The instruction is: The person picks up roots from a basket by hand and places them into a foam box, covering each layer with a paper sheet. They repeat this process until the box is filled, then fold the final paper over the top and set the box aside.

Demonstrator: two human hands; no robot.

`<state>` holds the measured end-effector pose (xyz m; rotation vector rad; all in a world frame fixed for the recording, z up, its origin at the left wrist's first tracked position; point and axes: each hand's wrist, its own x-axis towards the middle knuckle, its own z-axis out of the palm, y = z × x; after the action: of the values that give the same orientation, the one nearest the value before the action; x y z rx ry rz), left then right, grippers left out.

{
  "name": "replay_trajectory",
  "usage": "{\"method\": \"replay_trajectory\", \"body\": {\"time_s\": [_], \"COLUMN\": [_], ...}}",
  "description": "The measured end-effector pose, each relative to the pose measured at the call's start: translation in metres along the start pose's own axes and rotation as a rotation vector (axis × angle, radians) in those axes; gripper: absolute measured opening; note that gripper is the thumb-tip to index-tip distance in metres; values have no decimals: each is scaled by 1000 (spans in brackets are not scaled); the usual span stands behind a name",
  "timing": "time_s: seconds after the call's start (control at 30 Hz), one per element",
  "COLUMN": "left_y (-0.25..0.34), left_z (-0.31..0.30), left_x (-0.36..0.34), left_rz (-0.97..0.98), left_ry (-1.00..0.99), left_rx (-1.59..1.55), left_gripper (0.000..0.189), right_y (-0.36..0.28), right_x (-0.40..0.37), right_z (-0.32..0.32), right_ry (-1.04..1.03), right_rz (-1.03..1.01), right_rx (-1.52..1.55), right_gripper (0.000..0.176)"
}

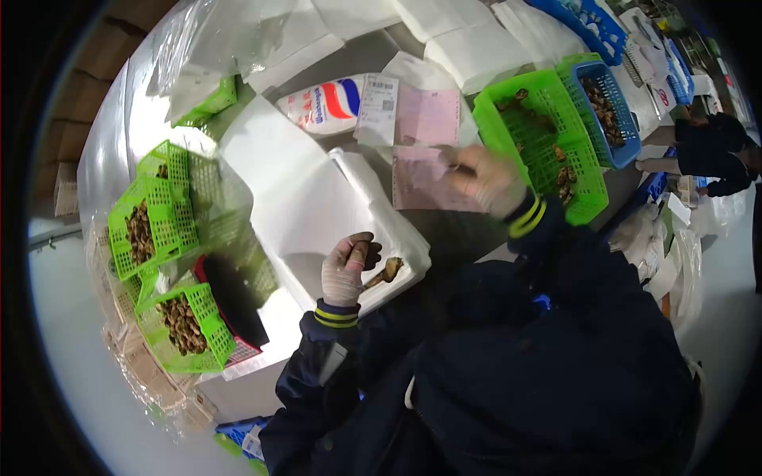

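Note:
My left hand (344, 270), in a pale glove with dark fingertips, is over the near end of a white paper-lined box (401, 238). Its fingers are curled together; whether anything is between them I cannot make out. Just beside it, on the white lining, lies a brown mushroom-like piece (386, 272) with a stalk. My right hand (486, 181), also gloved, is smeared by motion. It is over the edge of a pink printed sheet (421, 178), close to a green basket (583, 151) with a few brown pieces inside.
Several green baskets (151, 226) of brown pieces stand at left. Beyond the box lie a white printed bag (321, 107) and a labelled slip (376, 107). A blue basket (615, 155) sits beside the green one. Another person (710, 155) is at far right.

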<state>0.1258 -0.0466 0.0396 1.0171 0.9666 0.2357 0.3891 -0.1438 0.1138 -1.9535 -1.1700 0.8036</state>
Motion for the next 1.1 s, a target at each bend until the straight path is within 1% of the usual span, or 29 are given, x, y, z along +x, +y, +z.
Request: {"method": "replay_trajectory", "body": {"time_s": [0.03,0.07,0.1,0.17,0.2,0.23,0.3,0.33,0.37,0.4,0.43,0.47,0.5,0.53,0.57,0.6,0.63,0.7,0.73,0.77,0.83,0.87,0.9,0.93,0.97,1.03,1.07,1.1], "left_y": [1,-2,-5,-8,-2,0,5,-4,-20,-23,-27,-33,-13,-22,-34,-46,-57,-70,-69,-69,-74,-75,-74,-73,-72,-66,-62,-57], "left_z": [-5,1,3,3,-8,-23,-53,-73,-90,-94,-95,-90,-65,-55,-47,-43,-38,-32,-35,-36,-41,-42,-42,-42,-41,-38,-36,-35], "left_x": [0,1,3,4,4,2,-10,-14,-18,-25,-28,-33,-39,-35,-26,-20,-12,5,4,4,0,-1,-1,0,0,-1,-3,-6], "left_rz": [-33,-43,-20,86,77,75,85,87,84,102,107,52,-4,95,212,314,345,57,114,124,202,188,191,179,165,151,133,124], "left_ry": [-2,-23,-59,26,33,92,229,246,257,260,211,145,72,17,-45,-78,-108,-236,-233,-247,-232,-213,-213,-224,-232,-224,-220,-209], "left_rx": [-33,-141,-195,-195,-192,-178,59,179,300,452,602,782,959,1064,1163,1179,1166,1266,1221,1229,1132,1128,1134,1176,1215,1236,1253,1254], "left_gripper": [23,25,28,31,32,30,28,25,22,21,22,25,28,28,29,29,29,25,21,21,19,19,19,18,18,18,18,18], "right_y": [29,29,28,36,53,36,30,37,42,45,47,50,50,36,44,46,47,68,93,120,122,142,169,171,173,185,195,203], "right_x": [20,30,32,28,22,12,3,0,-4,-3,2,5,7,11,16,18,19,27,31,34,39,44,49,51,53,71,79,83], "right_z": [-1,-1,7,37,56,61,75,83,87,89,89,88,85,76,68,52,34,-15,-47,-77,-117,-130,-140,-140,-137,-120,-111,-107], "right_ry": [47,47,25,-188,-305,-341,-407,-443,-426,-447,-461,-412,-361,-387,-347,-221,-95,167,247,318,435,439,368,289,211,135,157,150], "right_rz": [87,130,116,52,217,236,318,382,315,344,372,246,123,392,362,295,227,270,151,34,510,512,440,360,432,447,368,358], "right_rx": [113,8,16,-43,126,66,79,72,94,101,102,97,89,63,89,98,103,194,-39,-267,-57,-51,-387,-719,-661,-808,-906,-901], "right_gripper": [29,28,28,27,25,25,26,26,25,26,26,26,25,25,26,26,27,29,29,29,31,31,32,33,34,35,34,34]}}
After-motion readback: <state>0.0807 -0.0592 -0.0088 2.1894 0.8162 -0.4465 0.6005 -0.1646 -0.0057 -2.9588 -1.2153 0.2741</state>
